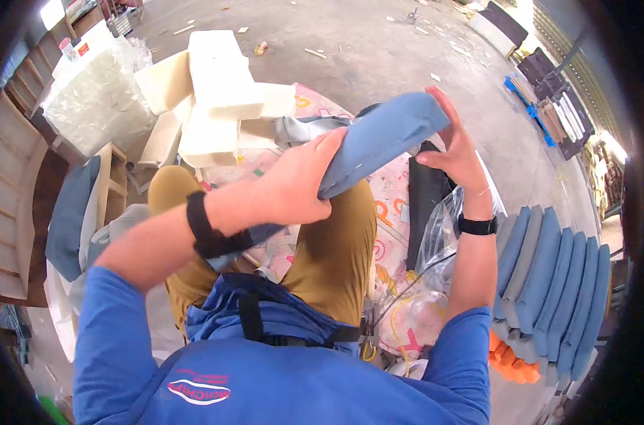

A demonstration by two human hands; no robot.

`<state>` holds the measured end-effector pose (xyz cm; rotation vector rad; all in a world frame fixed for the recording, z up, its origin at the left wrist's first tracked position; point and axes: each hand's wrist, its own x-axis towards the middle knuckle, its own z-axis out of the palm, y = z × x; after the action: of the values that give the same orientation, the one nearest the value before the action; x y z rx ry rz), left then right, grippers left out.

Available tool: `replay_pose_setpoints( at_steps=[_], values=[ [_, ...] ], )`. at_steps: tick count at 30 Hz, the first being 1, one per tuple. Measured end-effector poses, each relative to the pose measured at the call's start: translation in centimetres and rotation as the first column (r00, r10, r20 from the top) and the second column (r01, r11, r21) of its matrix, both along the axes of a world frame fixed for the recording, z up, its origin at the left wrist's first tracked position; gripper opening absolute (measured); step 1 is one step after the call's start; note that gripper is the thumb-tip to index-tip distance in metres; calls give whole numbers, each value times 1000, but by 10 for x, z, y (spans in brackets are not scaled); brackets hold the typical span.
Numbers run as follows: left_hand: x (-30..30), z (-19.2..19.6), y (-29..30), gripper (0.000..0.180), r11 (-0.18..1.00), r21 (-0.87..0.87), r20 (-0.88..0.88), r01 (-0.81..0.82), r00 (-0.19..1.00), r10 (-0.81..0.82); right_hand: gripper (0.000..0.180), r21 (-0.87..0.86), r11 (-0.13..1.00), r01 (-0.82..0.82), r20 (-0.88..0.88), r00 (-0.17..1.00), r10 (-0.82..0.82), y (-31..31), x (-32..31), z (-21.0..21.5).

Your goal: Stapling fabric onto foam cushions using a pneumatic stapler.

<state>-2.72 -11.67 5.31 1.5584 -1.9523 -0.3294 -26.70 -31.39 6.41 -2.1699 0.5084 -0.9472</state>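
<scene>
A long, padded cushion [385, 142] in blue-grey fabric is held up, tilted, over my knees. My left hand [293, 184] is closed round its lower left end. At the upper right end, my right hand [463, 159] cups the cushion between its fingers and thumb. A seam line runs along the cushion's side facing me. Behind it lies some grey and dark fabric [311, 129], partly hidden by the cushion and my left hand. More blue fabric [265, 232] shows below my left wrist.
White foam blocks [219, 78] are piled ahead on the left, beside a plastic-wrapped bundle [98, 95]. Several blue and grey padded pieces [549, 283] stand in a row at right, above orange material [510, 361]. Clear plastic [439, 230] and black fabric [422, 205] lie on the patterned pink surface [389, 248].
</scene>
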Motion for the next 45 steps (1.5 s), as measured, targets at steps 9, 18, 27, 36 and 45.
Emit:
replay_pose_setpoints(
  at_steps=[9,18,27,36,45],
  values=[
    [32,66,-22,94,888,239,111,393,897,-427,81,472,881,24,168,979,-116,44,-68,-58],
    [90,29,35,68,994,86,503,63,859,-98,77,502,865,3,389,892,-229,73,-71,-120],
    [141,30,64,56,977,201,480,-71,876,-36,65,645,763,-38,284,939,-193,127,37,-92],
    [12,0,-10,31,999,49,102,5,995,-10,64,593,774,-221,336,942,12,117,58,-81],
    [11,-14,-29,25,998,-43,19,50,999,-50,41,503,862,-66,25,998,62,104,49,-32]
  ],
)
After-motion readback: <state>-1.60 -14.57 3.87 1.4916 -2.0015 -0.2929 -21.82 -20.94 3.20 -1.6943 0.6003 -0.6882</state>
